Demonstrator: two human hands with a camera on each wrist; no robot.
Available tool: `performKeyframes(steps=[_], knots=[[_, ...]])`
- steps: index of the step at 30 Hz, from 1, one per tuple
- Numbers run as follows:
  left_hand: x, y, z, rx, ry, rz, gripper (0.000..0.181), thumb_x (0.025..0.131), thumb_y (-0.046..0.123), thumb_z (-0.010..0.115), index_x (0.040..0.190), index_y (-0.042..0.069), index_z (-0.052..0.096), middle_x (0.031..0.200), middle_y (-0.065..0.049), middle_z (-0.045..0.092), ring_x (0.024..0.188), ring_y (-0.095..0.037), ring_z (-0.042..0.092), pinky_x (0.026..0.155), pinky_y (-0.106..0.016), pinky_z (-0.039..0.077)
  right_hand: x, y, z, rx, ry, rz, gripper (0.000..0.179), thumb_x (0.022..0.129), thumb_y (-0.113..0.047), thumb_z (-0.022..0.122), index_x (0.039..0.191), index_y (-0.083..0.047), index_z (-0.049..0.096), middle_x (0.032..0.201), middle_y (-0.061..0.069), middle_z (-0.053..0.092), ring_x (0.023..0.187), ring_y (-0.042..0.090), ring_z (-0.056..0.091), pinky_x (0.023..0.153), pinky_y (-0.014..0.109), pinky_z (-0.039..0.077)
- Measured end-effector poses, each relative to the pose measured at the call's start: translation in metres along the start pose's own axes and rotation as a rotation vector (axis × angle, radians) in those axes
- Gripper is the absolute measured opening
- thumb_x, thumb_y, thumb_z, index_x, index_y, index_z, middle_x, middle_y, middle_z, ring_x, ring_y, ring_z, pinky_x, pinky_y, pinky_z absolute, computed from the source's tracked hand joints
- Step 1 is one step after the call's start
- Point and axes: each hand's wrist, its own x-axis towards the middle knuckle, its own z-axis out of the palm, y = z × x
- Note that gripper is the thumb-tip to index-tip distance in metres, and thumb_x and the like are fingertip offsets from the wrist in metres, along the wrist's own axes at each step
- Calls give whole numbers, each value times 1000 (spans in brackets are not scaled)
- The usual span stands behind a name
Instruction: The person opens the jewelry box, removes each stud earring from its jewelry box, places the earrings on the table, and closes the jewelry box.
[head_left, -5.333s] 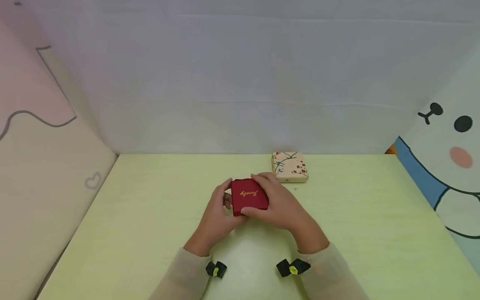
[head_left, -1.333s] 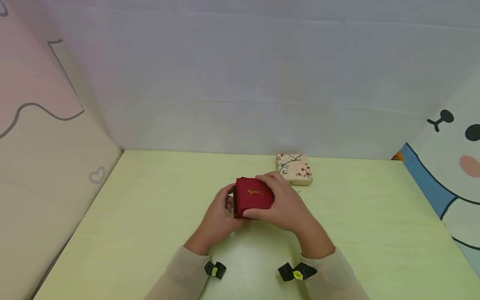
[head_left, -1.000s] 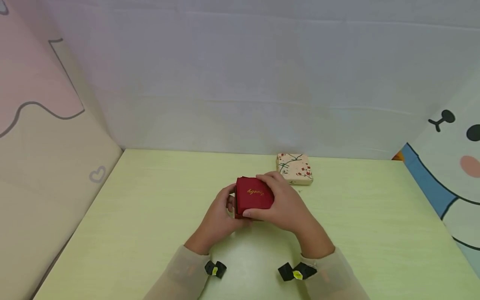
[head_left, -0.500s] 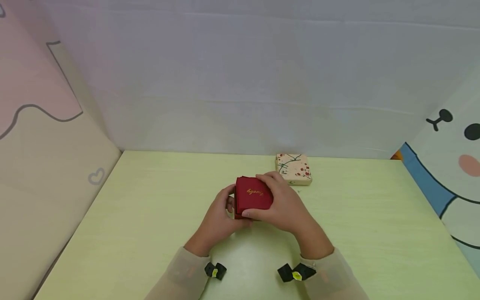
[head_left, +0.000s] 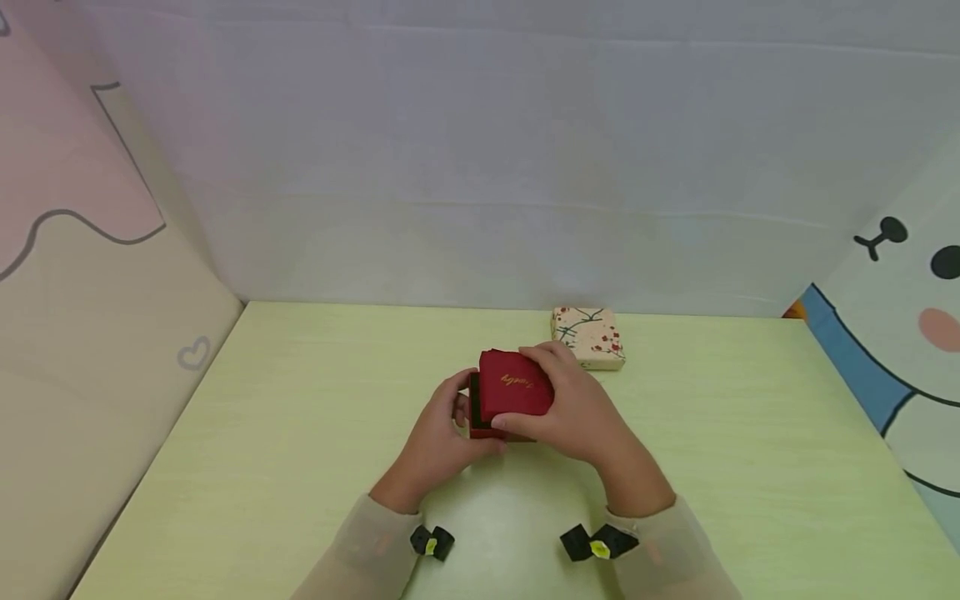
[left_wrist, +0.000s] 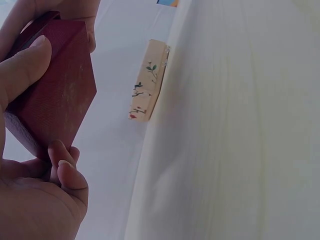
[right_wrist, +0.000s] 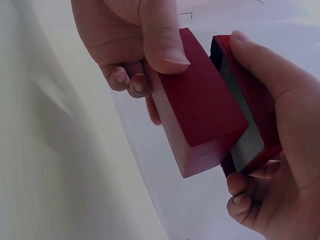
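Note:
A red jewelry box with gold lettering is held between both hands above the table. My left hand grips its base, thumb along the near side and fingers round the far side. My right hand holds the lettered lid by its near and far sides. The lid is raised and shifted right, baring a dark strip of the base. In the right wrist view the lid shows its pale inside, with a gap to the base. What the base contains is hidden.
A cream box with a red blossom and branch print lies on the table, near its back edge, just beyond my right hand. A pale wall rises behind; printed panels stand at both sides.
Earlier the lid sat down over the base. Since half a second ago my right hand has moved it slightly up and to the right, widening the gap. The left hand stays put.

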Motion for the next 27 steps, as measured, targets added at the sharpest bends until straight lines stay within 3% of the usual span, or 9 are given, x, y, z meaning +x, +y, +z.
performKeyframes(steps=[16,27], knots=[[1,-4,4,-3,2,-26,94,74,22,96,151,14,45,111,-4,57,97,-24,53,81,-40,50,4,7,-18,12,4,64,89,78,-56,86,149,-16,49,140,2,48,117,27,56,84,45,58],[1,-4,5,4,-21,-33,95,76,23,95,153,13,41,109,-4,56,97,-23,52,78,-36,49,15,-1,-12,-31,-60,-14,91,77,-66,81,146,-15,51,138,-2,49,113,20,57,87,42,56]])
